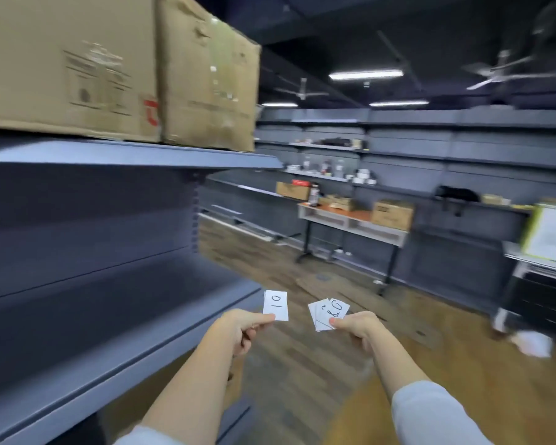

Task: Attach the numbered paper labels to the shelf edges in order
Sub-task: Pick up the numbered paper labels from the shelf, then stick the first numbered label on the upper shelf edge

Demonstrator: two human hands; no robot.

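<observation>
left hand (242, 329) pinching label (275, 306), right hand (357, 326) gripping label stack (328, 314), beside shelf edge (161, 335)

Dim room; ceiling tube lights (365, 74) glare; motion blur thruout; wide-angle bending at edges.

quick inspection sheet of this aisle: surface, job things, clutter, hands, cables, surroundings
surface: grey shelves at left, edges bare, no label on them
job's things: one label marked 01 in the left hand; fanned stack of labels in the right hand
clutter: two cardboard boxes on the top shelf; white paper on the wood floor
grippers: left hand pinches the single label; right hand holds the stack, thumb on top
cables: nothing seen
surroundings: table with boxes, wall shelving behind it, ceiling fans, strip lights on
</observation>
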